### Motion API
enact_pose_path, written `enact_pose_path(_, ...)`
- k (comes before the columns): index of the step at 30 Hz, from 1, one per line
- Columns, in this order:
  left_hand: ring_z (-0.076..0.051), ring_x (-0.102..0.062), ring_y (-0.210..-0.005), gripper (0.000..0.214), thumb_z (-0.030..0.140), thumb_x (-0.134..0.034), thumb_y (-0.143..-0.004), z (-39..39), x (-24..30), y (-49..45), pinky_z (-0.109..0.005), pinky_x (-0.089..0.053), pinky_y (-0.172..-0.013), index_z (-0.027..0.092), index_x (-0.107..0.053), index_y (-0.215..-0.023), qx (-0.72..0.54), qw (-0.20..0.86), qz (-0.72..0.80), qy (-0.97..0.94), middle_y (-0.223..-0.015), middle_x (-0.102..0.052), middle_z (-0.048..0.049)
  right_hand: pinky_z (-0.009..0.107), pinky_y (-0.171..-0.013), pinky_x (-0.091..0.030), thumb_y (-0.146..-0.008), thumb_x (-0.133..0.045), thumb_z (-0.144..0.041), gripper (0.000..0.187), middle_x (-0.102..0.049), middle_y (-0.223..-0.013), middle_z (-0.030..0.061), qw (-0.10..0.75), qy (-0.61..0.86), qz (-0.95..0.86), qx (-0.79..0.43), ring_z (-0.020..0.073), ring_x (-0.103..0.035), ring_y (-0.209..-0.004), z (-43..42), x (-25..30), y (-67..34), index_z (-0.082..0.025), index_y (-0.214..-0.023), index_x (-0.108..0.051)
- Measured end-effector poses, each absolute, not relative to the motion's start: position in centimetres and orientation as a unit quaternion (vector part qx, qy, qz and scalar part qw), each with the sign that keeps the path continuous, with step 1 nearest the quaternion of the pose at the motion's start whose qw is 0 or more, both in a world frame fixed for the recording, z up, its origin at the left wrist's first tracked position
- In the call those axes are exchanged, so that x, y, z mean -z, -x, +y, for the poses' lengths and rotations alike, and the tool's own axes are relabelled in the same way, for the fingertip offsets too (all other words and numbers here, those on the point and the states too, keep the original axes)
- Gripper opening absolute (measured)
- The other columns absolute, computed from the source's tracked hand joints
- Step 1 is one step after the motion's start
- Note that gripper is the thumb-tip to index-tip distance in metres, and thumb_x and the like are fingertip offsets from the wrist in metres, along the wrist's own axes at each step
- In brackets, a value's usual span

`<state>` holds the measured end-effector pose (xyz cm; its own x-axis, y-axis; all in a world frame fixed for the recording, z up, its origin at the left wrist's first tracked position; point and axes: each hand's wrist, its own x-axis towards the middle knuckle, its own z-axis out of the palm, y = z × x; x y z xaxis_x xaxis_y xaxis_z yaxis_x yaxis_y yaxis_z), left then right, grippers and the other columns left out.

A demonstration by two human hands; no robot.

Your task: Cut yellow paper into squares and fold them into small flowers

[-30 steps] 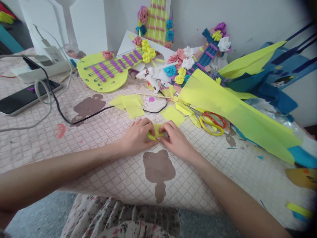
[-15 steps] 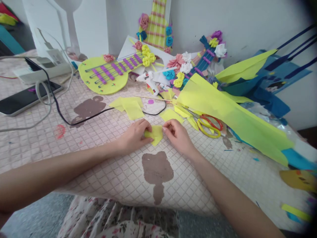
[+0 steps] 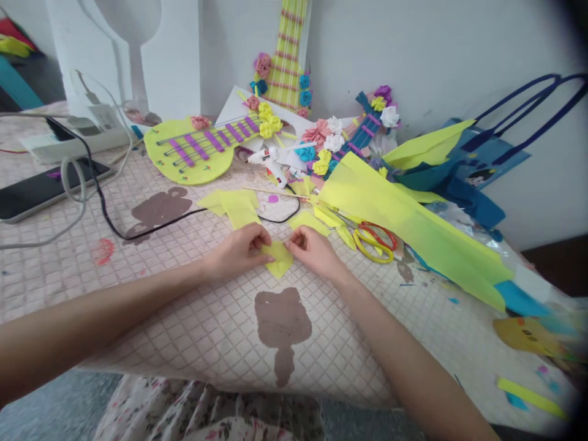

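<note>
A small square of yellow felt lies on the quilted table cover, held between both hands. My left hand pinches its left edge with curled fingers. My right hand pinches its upper right corner. More yellow felt pieces lie just beyond the hands, and another yellow piece sits behind my right hand.
Red and yellow scissors lie right of my right hand under a long yellow felt sheet. A glue gun, its black cord, felt guitars, a phone and a blue bag crowd the back.
The yellow piece has been unfolded from a bunched shape to a flatter square. Both hands have shifted slightly left with it and now pinch opposite edges.
</note>
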<state>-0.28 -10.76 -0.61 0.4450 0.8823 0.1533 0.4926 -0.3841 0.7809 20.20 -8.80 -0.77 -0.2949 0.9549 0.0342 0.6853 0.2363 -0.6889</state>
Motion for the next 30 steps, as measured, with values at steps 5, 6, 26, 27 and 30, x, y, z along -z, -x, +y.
enact_pose_path(5, -0.015, -0.052, -0.079, 0.023, 0.032, -0.065, -0.070, -10.6, 0.9, 0.5, -0.029, -0.047, -0.066, 0.017, -0.056, -0.084, -0.287, 0.323, 0.429, -0.793, -0.088, -0.054, -0.0036, 0.026, -0.055, -0.037, -0.074, -0.060, -0.031, 0.013, -0.054, -0.070, -0.0019, 0.275, 0.533, -0.734, -0.318, 0.0115, -0.047, -0.060, -9.3, 1.1, -20.2, -0.020, -0.075, -0.054)
enact_pose_path(6, -0.015, -0.053, -0.079, 0.025, 0.032, -0.066, -0.071, -10.6, 1.0, 0.5, -0.029, -0.048, -0.066, 0.017, -0.056, -0.087, -0.302, 0.333, 0.438, -0.779, -0.089, -0.055, -0.0039, 0.025, -0.054, -0.037, -0.074, -0.060, -0.031, 0.013, -0.053, -0.068, -0.0022, 0.298, 0.522, -0.721, -0.346, 0.0112, -0.046, -0.059, -9.5, 1.1, -20.3, -0.020, -0.074, -0.053)
enact_pose_path(26, -0.006, -0.048, -0.047, 0.024, 0.039, -0.062, -0.075, -10.6, -0.6, 1.1, -0.018, -0.036, -0.045, 0.016, -0.054, -0.071, -0.227, 0.604, 0.403, -0.649, -0.054, -0.055, 0.0038, 0.026, -0.058, -0.045, -0.074, -0.065, -0.040, 0.029, -0.055, -0.082, -0.0002, 0.422, 0.405, -0.477, -0.656, 0.0131, -0.053, -0.068, -11.3, 0.0, -19.8, -0.024, -0.092, -0.050)
enact_pose_path(27, -0.006, -0.048, -0.046, 0.024, 0.038, -0.062, -0.076, -10.6, -0.6, 1.3, -0.018, -0.036, -0.044, 0.016, -0.054, -0.071, -0.194, 0.610, 0.390, -0.661, -0.054, -0.056, 0.0039, 0.026, -0.058, -0.045, -0.073, -0.066, -0.038, 0.031, -0.056, -0.082, -0.0005, 0.404, 0.409, -0.489, -0.656, 0.0129, -0.054, -0.067, -11.4, -0.1, -19.8, -0.024, -0.095, -0.050)
enact_pose_path(30, -0.007, -0.049, -0.044, 0.023, 0.039, -0.061, -0.077, -10.5, -0.8, 1.6, -0.018, -0.038, -0.042, 0.017, -0.055, -0.074, -0.178, 0.609, 0.398, -0.662, -0.054, -0.057, 0.0033, 0.024, -0.054, -0.042, -0.070, -0.068, -0.031, 0.034, -0.055, -0.077, -0.0030, 0.361, 0.416, -0.535, -0.641, 0.0115, -0.053, -0.063, -11.7, -0.1, -19.8, -0.025, -0.097, -0.049)
